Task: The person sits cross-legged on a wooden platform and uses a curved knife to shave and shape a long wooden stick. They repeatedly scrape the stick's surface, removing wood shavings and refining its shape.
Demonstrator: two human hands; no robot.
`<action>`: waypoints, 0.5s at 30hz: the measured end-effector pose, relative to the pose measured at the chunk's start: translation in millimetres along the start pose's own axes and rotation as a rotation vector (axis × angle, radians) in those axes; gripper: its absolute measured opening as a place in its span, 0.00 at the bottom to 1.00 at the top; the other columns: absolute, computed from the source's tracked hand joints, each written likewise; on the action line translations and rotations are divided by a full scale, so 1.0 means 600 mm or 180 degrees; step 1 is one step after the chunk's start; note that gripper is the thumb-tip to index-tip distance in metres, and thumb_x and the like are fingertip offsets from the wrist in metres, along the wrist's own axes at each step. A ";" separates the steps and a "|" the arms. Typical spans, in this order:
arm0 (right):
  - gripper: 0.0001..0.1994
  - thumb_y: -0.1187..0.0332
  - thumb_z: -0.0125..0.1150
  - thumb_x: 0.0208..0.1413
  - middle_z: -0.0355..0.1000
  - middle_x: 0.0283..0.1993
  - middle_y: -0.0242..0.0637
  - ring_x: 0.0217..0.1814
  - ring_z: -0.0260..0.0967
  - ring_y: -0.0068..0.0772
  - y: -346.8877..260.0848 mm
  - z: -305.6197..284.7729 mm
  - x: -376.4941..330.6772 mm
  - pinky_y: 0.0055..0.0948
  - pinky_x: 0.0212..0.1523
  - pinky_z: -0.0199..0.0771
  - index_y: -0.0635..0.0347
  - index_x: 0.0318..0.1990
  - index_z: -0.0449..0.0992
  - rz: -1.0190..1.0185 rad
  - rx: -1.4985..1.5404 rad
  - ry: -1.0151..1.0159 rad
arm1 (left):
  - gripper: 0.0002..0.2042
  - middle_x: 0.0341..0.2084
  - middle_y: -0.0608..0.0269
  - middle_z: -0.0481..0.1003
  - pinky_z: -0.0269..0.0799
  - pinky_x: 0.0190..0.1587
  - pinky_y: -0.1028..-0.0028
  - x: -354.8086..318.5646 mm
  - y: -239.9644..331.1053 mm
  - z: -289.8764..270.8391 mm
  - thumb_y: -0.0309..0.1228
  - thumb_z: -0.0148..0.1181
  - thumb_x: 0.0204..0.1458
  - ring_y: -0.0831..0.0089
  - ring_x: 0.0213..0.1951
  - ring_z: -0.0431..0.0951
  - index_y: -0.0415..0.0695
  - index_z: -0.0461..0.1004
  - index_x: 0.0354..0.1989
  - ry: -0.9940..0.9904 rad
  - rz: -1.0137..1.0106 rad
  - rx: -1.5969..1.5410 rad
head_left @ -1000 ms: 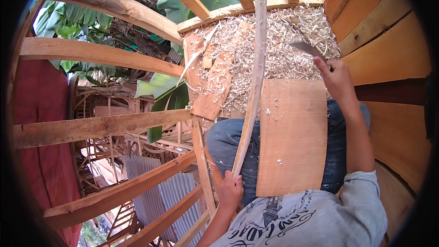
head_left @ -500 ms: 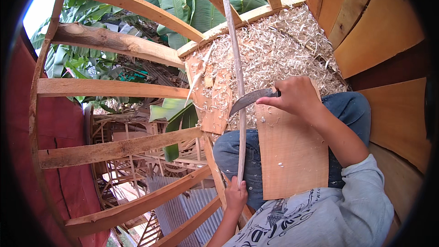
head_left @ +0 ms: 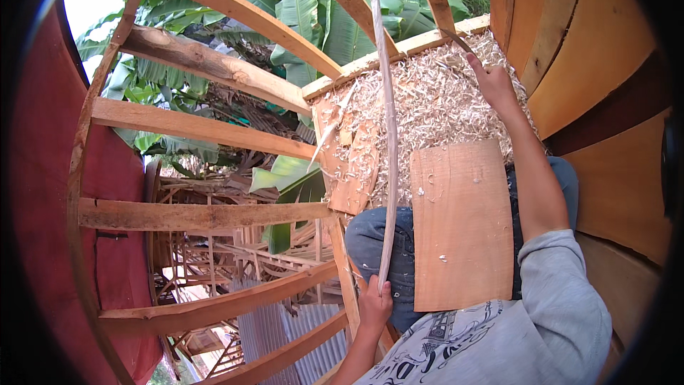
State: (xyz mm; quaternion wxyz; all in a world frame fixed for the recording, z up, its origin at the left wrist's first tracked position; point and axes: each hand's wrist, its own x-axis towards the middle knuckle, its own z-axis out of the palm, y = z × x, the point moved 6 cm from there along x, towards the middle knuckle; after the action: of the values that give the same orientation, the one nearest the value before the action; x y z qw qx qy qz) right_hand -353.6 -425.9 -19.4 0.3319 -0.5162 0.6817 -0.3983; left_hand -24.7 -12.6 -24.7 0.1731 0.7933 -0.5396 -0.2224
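A long pale wooden stick rises from my left hand, whose fingers are wrapped round its lower end. Its far end reaches up past the wooden rails. At the far right, above the shavings, my right hand grips a curved knife by its handle. The blade points up and left, apart from the stick. A flat wooden board lies across my lap, with a few shavings on it.
Curly wood shavings cover the floor ahead, by a thin plank. Wooden rails stand at the left, with banana leaves and corrugated metal sheet beyond. A plank wall rises at the right.
My right hand has carried the knife away from the stick, forward and to the right. My left hand still holds the stick's lower end. The whole view has shifted slightly.
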 end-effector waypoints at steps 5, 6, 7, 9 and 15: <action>0.38 0.32 0.48 0.50 0.67 0.13 0.45 0.18 0.69 0.43 -0.103 -0.017 -0.155 0.39 0.24 0.69 0.65 0.16 0.75 -0.0795 -0.0669 -0.0902 | 0.14 0.17 0.41 0.68 0.64 0.24 0.53 -0.005 0.009 -0.007 0.41 0.47 0.58 0.39 0.24 0.71 0.40 0.66 0.31 -0.0172 -0.0234 -0.0217; 0.37 0.32 0.48 0.50 0.70 0.16 0.47 0.20 0.71 0.47 -0.123 -0.009 -0.194 0.40 0.25 0.71 0.63 0.17 0.76 -0.1100 -0.1106 -0.1033 | 0.14 0.16 0.42 0.68 0.64 0.24 0.54 0.000 0.017 -0.006 0.41 0.47 0.58 0.39 0.24 0.72 0.40 0.66 0.31 -0.0261 -0.0191 -0.0269; 0.37 0.31 0.48 0.49 0.70 0.15 0.46 0.20 0.72 0.47 -0.141 0.005 -0.229 0.39 0.25 0.72 0.63 0.19 0.77 -0.1517 -0.1200 -0.1164 | 0.14 0.15 0.43 0.67 0.64 0.23 0.54 0.003 0.021 -0.005 0.41 0.48 0.58 0.40 0.23 0.72 0.41 0.66 0.31 -0.0329 -0.0222 -0.0275; 0.35 0.33 0.48 0.50 0.68 0.14 0.45 0.20 0.71 0.46 -0.148 0.049 -0.257 0.38 0.25 0.72 0.62 0.19 0.77 -0.1815 -0.1481 -0.1369 | 0.14 0.15 0.43 0.67 0.64 0.23 0.54 0.005 0.015 -0.007 0.40 0.48 0.58 0.40 0.23 0.72 0.41 0.66 0.31 -0.0300 -0.0105 -0.0317; 0.34 0.35 0.49 0.52 0.68 0.14 0.44 0.18 0.71 0.44 -0.151 0.058 -0.154 0.39 0.23 0.70 0.61 0.18 0.76 -0.1361 -0.1454 -0.0945 | 0.13 0.16 0.42 0.69 0.64 0.24 0.50 0.012 0.007 -0.006 0.40 0.49 0.58 0.41 0.23 0.73 0.43 0.66 0.31 -0.0341 -0.0106 -0.0198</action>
State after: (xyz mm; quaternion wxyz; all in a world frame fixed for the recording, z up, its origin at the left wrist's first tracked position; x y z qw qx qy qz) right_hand -260.9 -357.0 48.7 0.2124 -0.7606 0.5740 -0.2165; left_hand -23.7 -20.5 -20.9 0.1648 0.7834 -0.5277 -0.2840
